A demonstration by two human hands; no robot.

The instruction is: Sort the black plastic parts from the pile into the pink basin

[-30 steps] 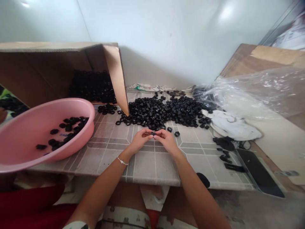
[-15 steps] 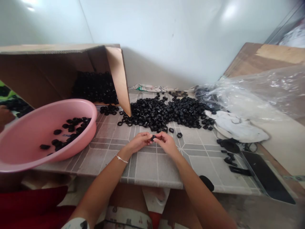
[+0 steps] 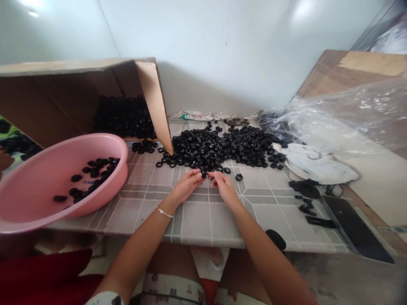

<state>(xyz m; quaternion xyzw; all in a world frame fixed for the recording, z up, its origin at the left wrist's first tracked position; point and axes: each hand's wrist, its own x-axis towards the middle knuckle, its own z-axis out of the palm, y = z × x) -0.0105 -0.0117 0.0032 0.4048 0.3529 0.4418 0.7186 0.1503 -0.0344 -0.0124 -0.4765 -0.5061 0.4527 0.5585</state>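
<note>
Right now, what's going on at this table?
A person's left hand holds a small black part; the right hand is close by, its contact with the part unclear. Just beyond lies a heap of black parts. To the left, a pink basin holds more, in front of a cardboard box.

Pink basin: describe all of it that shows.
The pink basin is a wide, rounded tub with a smooth rim and sloping walls, apparently plastic. It stands open side up at the left of the table, reaching past the front edge, its far left cut off by the frame. Loose black pieces lie inside, mostly toward the right. A blue marking on its floor is too small to read. The cardboard box is behind it; whether they touch is unclear.
</note>
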